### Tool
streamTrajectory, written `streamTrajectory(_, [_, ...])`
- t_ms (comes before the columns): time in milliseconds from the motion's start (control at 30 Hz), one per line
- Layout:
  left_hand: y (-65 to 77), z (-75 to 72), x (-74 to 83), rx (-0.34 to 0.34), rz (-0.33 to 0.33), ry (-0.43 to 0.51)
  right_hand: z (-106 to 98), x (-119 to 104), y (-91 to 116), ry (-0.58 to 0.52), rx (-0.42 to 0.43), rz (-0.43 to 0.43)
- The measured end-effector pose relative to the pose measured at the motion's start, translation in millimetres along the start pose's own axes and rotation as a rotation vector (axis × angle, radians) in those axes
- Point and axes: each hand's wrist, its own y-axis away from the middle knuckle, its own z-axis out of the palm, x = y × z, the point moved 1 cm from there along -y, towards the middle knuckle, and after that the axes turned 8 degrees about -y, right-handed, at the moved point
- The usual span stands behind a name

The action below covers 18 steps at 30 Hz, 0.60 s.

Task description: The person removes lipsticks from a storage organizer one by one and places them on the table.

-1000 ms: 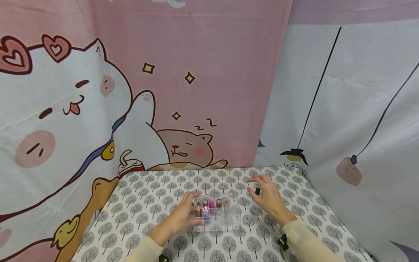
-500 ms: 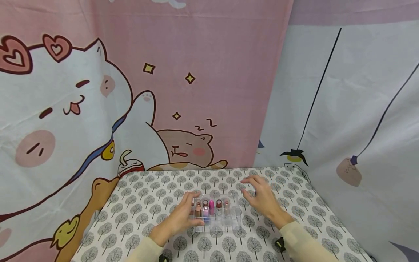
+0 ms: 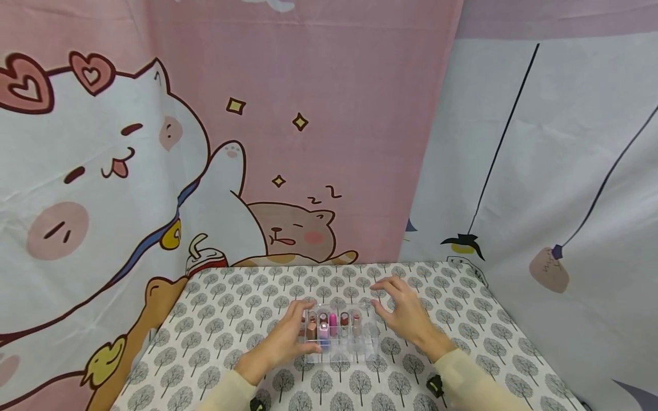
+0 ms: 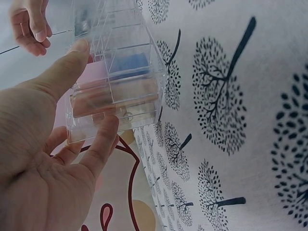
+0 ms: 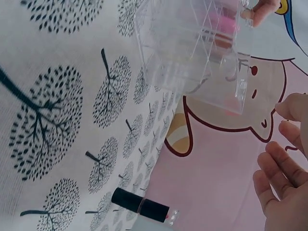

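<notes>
A clear plastic lipstick organizer (image 3: pixel 341 357) stands on the table in the head view, its left compartments holding several lipsticks, among them a bright pink one (image 3: pixel 333 324). My left hand (image 3: pixel 285 338) grips the organizer's left end, thumb at the near edge and fingers toward the far side. Just off the organizer's right end hovers my right hand (image 3: pixel 406 313), thumb and fingers apart, holding nothing. In the right wrist view a black lipstick tube (image 5: pixel 139 204) with a clear end stands on the cloth near that hand. The head view does not show this tube.
A white tablecloth (image 3: pixel 221 319) with grey tree prints covers the table. Behind it hangs a pink and white cartoon curtain (image 3: pixel 349 142), which meets the table's far edge. A pale curtain (image 3: pixel 581 188) borders the right side.
My right hand has moved left toward the organizer, away from the black lipstick tube, which was visible beside it at first. My left hand and the organizer have stayed in place.
</notes>
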Motion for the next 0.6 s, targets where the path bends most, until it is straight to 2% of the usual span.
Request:
streamTrajectory(333, [-1.8, 0.8, -3.8, 0.000, 0.004, -0.013, 7.3, -12.0, -1.4, -0.024, -0.016, -0.024])
streamTrajectory(600, [-1.7, 2.1, -4.0, -0.008, -0.005, 0.014, 12.8, -21.6, -1.7, -0.037, -0.058, -0.012])
